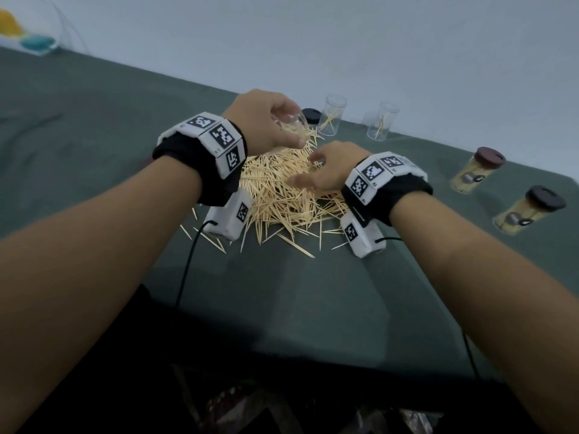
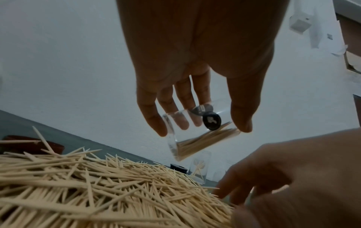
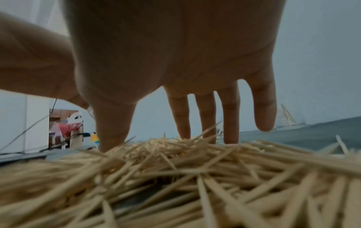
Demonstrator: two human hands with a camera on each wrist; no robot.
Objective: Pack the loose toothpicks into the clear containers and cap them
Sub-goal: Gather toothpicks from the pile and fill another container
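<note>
A counter (image 1: pixel 94 126) covered in dark green cloth stretches ahead of me to a pale wall. In the middle of it, nearer the far edge, lies a broad heap of loose toothpicks (image 1: pixel 282 195), with strays scattered toward the near edge.

My left hand (image 1: pixel 266 120) hangs above the far side of the heap, gripping a clear container (image 2: pixel 201 131) tilted on its side. My thumb presses one side of it and my fingers (image 2: pixel 154 118) curl round the other. A small bundle of toothpicks lies along its lower wall, and a dark round sticker shows on its side.

My right hand (image 1: pixel 329 170) is lowered onto the right side of the heap. Its fingers (image 3: pixel 230 117) are spread and point down, their tips touching or sunk among the toothpicks; whether they pinch any I cannot tell, because the heap hides the tips.

Just beyond the heap, by the far edge, a dark cap (image 1: pixel 310 115) lies flat. Beside it to the right stand two open clear containers (image 1: pixel 332 119) (image 1: pixel 383 124), each with only a few toothpicks leaning inside.

Toward the right edge, well apart from the heap, stand two filled containers (image 1: pixel 476 173) (image 1: pixel 529 211), both closed with dark caps.

In the far left corner sit blurred yellow and teal shapes (image 1: pixel 34 42), perhaps in a clear tub.
</note>
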